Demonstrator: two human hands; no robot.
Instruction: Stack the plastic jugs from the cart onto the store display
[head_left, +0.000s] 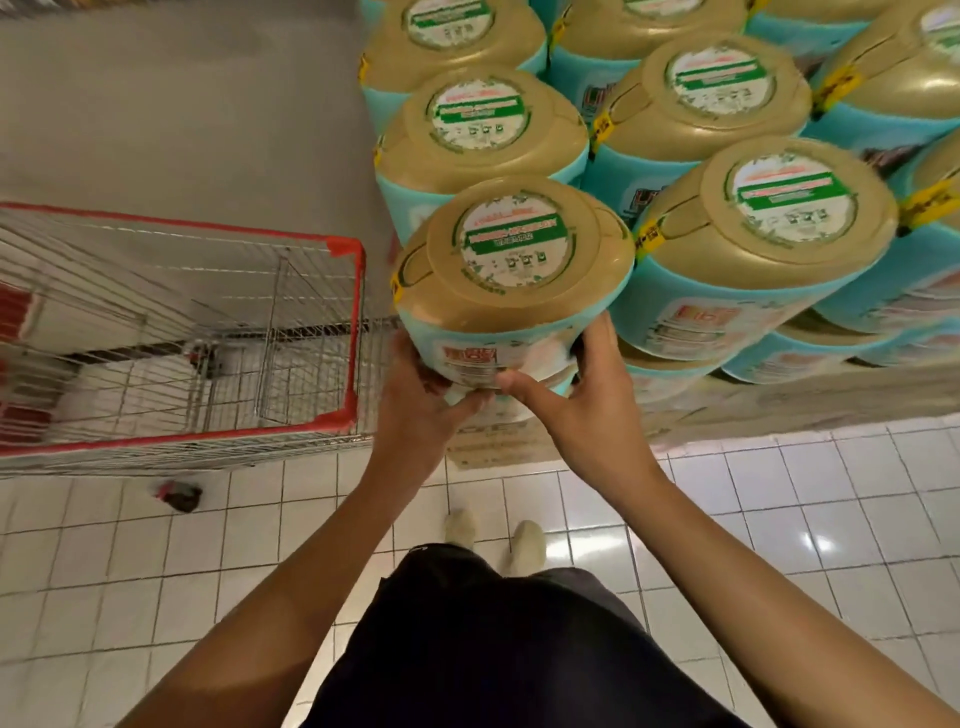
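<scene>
Left hand, right hand (round jug)

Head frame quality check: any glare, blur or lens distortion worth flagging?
Head view: the wide-angle lens bows the floor tiles and skews the cart; a glare patch sits on the tiles at right; label print on the held jug is smeared and unreadable; the left hand and right hand gripping it look fairly sharp.
</scene>
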